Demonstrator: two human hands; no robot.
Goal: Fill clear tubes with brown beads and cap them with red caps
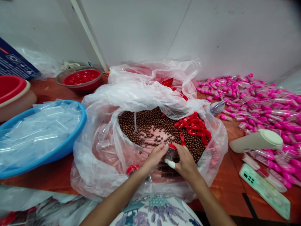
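Both my hands are closed round a small clear plastic tube [170, 155] with a red top [172, 146], over a plastic-lined basin. My left hand [157, 156] pinches it from the left. My right hand [185, 159], with a white cover [170, 163] on one digit, grips it from the right; fingers partly hide the tube. Brown round beads [136, 124] fill much of the clear plastic liner [98, 175] around the hands. Red plastic pieces [195, 124] lie on the beads at the right. Beside my left forearm are red-topped pieces [132, 169].
A blue basin [81, 125] of clear tubes stands left, with a red bowl [91, 86] behind. Pink-capped tubes [263, 106] are heaped at the right, near a pale cylindrical bottle [254, 141] and a phone [265, 190]. A white wall [150, 31] closes off the back.
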